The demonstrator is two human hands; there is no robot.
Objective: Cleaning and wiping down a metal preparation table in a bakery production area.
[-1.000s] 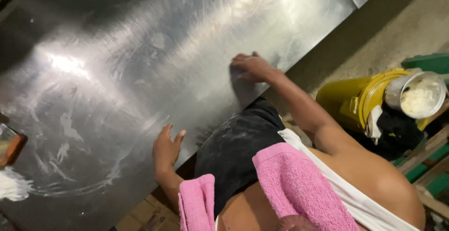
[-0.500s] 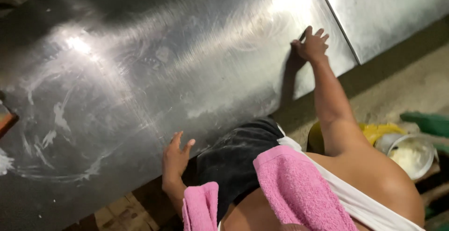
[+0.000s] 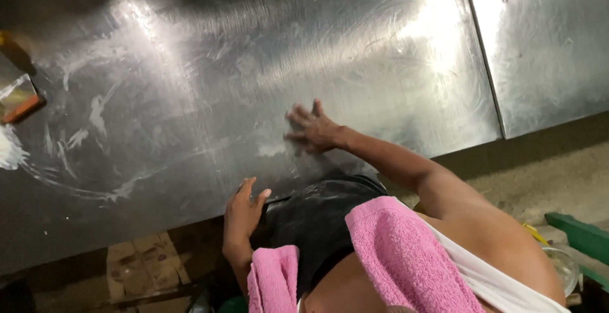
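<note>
The right hand lies flat on the steel bench, fingers spread, its grip open and holding nothing. The left hand rests on the bench's near edge, just below and to the left of the right one, its grip also open, fingers loosely curled over the rim. Left of both hands, white smears curve in arcs across the brushed, shiny metal. Far left sits a small box with an orange edge. To the right a seam divides two sheets. A fuzzy pink towel drapes the shoulder near the right arm. A cardboard piece lies under the bench.
</note>
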